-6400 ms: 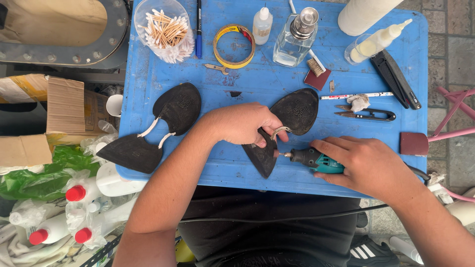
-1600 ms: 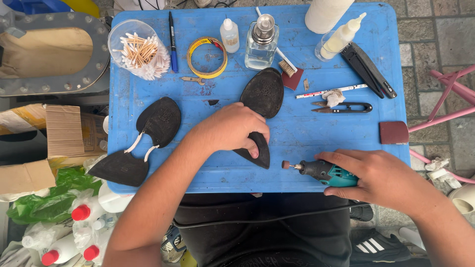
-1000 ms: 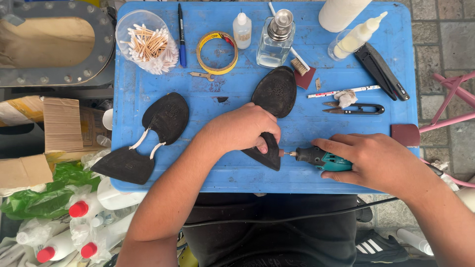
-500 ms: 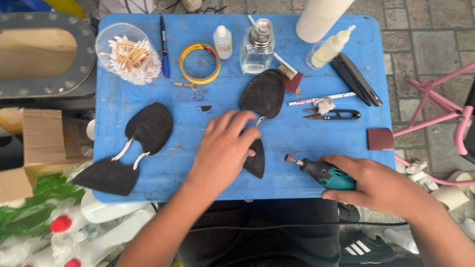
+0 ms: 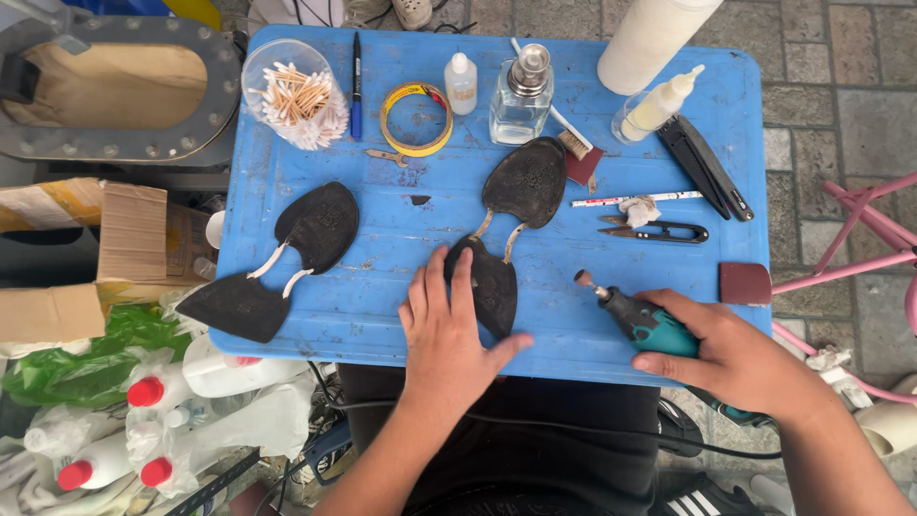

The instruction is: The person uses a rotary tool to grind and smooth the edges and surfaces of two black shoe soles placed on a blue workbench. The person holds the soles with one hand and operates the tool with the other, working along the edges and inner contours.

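A blue tray (image 5: 287, 191) fills the view from above. The left hand (image 5: 449, 330) lies flat with fingers spread near the tray's front edge, fingertips touching the heel end of a black sole (image 5: 506, 239) at the centre. The right hand (image 5: 735, 354) grips a teal grinder (image 5: 642, 320), its tip pointing at the sole, apart from it. A second sole (image 5: 277, 268) overhangs the left edge. Bare tray lies between the soles. Snips (image 5: 659, 229) lie beyond the grinder; a cotton-swab cup (image 5: 294, 94), a tape ring (image 5: 416, 118) and bottles (image 5: 521, 91) line the far edge.
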